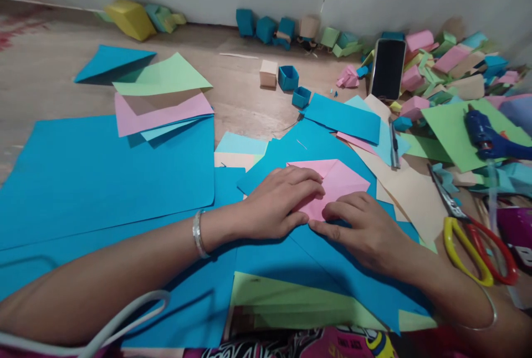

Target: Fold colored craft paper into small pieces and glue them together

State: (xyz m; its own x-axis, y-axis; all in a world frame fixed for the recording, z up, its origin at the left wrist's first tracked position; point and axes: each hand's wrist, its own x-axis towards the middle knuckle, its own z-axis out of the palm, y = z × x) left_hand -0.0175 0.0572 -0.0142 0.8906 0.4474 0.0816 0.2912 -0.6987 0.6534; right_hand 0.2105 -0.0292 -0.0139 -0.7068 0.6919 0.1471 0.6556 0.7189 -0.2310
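Note:
A folded piece of pink paper (343, 183) lies on blue sheets (274, 261) in front of me. My left hand (276, 203) rests over its left part, fingers bent and close together, pressing on the paper. At the paper's lower right edge, my right hand (357, 225) has its fingers curled, with thumb and fingertips against the pink paper. The two thumbs nearly meet at the lower edge. Part of the paper is hidden under my left hand.
Scissors (461, 230), a blue glue gun (486, 133), a phone (388, 70) and a cutter (394, 144) lie to the right. Small folded paper boxes (288, 77) stand further back. Folded sheets (162, 108) lie at the left, and a white cable (112, 319) crosses the lower left.

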